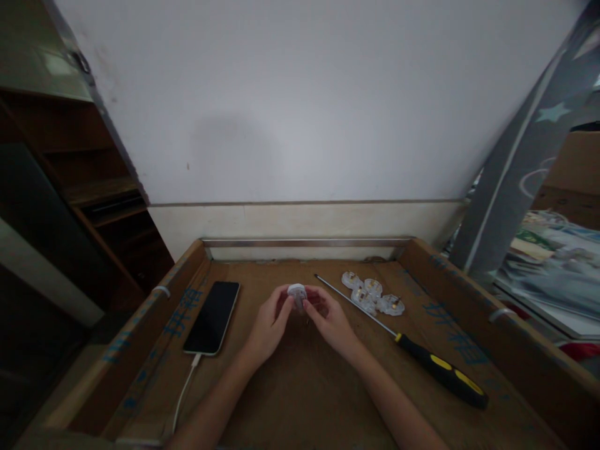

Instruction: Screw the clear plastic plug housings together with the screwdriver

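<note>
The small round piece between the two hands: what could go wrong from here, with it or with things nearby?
The small round piece is pinched between the left hand and the right hand, so it might slip and drop onto the cardboard.
The screwdriver lies close beside the clear plastic pieces; a knock could roll it against them.
The white cable plugged into the phone passes near the left forearm, which might snag it.
</note>
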The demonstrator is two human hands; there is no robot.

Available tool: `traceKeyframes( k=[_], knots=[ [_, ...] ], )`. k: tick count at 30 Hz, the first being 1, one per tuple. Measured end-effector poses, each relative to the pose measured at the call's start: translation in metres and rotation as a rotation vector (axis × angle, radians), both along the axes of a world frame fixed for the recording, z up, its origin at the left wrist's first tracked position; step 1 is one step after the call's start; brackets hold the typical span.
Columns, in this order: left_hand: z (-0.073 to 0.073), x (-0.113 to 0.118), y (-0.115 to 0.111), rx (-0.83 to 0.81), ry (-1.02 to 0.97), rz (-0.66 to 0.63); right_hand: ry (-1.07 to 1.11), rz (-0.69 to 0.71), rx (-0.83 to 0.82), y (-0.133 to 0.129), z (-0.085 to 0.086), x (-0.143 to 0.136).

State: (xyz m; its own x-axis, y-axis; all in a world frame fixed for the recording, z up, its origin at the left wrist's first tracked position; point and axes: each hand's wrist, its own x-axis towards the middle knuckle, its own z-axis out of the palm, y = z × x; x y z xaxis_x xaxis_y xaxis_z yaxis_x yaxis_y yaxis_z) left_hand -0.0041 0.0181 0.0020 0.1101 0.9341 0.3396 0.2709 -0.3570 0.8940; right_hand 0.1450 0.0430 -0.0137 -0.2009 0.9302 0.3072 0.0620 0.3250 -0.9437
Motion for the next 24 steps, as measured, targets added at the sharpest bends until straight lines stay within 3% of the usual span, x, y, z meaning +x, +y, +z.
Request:
traceKeyframes(
  k=[7, 17, 24],
  knots=[
    [-0.008, -0.003, 0.0, 0.113, 0.219, 0.068, -0.039, -0.046, 0.038, -0.006, 0.01, 0.0],
    [-0.002, 0.003, -0.003, 0.004, 0.081, -0.011, -0.048, -0.071, 0.036, -0.005, 0.008, 0.0],
    [-0.005, 0.002, -0.001, 0.02, 0.075, -0.012, -0.036, -0.081, 0.01, -0.004, 0.008, 0.001]
  ],
)
